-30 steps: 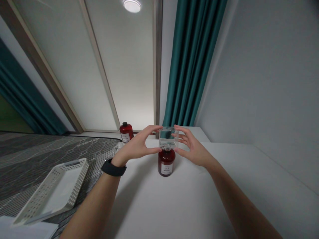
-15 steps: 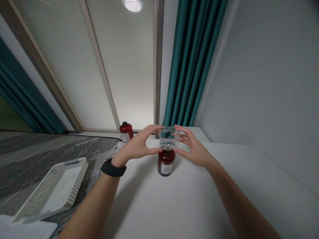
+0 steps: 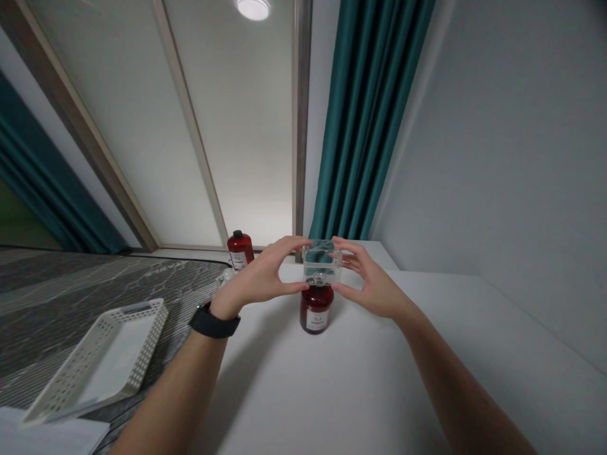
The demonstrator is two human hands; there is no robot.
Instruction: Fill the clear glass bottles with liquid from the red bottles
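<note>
White table (image 3: 360, 379) carried an upright red bottle (image 3: 315, 311), long axis vertical, near its far middle. Clear square cap (image 3: 321, 264) sat directly over the bottle neck. Left hand (image 3: 258, 278) and right hand (image 3: 367, 281) pinched it from opposite sides, equally near, fingers curled.

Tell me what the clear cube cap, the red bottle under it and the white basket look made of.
Clear cube cap: glass or acrylic, glossy; the curtain shows through. Red bottle: translucent dark red glass or plastic, shiny highlights. White basket: matte moulded plastic, perforated walls.
</note>
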